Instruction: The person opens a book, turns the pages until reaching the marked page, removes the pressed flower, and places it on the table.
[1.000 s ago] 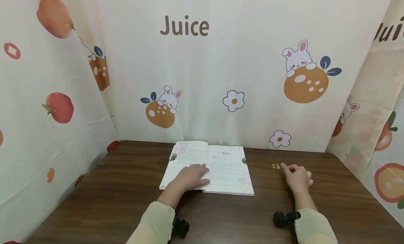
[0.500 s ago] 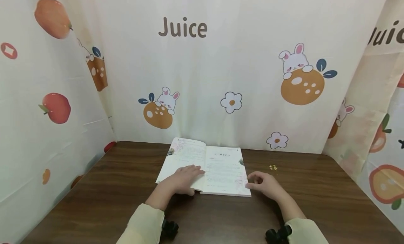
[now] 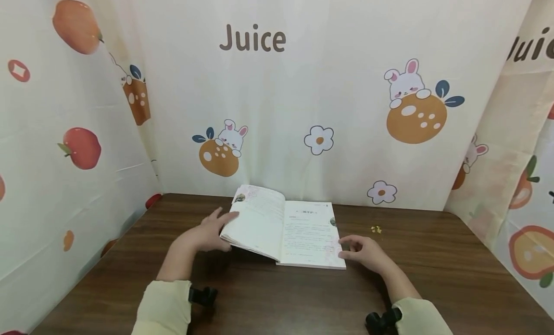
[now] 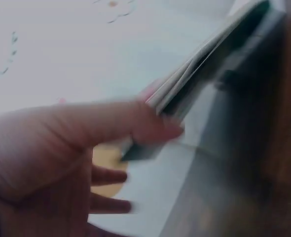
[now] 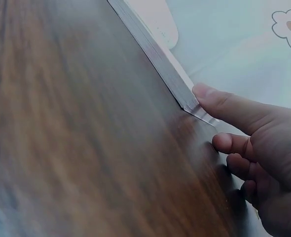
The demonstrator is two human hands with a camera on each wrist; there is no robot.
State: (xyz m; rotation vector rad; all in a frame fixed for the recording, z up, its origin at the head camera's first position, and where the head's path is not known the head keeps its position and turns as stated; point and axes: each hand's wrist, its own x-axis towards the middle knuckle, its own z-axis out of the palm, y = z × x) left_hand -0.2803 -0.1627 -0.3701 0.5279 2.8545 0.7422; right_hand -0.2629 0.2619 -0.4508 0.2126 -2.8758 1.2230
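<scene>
An open book [image 3: 309, 238] lies on the dark wooden table, its right half flat and its left half raised off the tabletop in a slant. My left hand [image 3: 207, 231] grips the outer edge of that raised half. In the left wrist view, which is blurred, the thumb [image 4: 155, 126] crosses the edge of the book's pages [image 4: 185, 74], with other fingers spread below. At the lower right corner of the book, my right hand [image 3: 363, 253] holds the edge. The right wrist view shows its thumb [image 5: 209, 96] on the corner and its other fingers curled beside the page edges.
Several tiny gold-coloured pieces [image 3: 376, 229] lie on the table to the right of the book. A printed cloth [image 3: 277, 94] with fruit and rabbits hangs behind the table and along both sides. Black wrist cameras [image 3: 203, 296] sit at both sleeves.
The right hand has moved from the gold pieces leftward to the book's right edge. My left hand has slid off the page to the book's left edge, and the left half has risen.
</scene>
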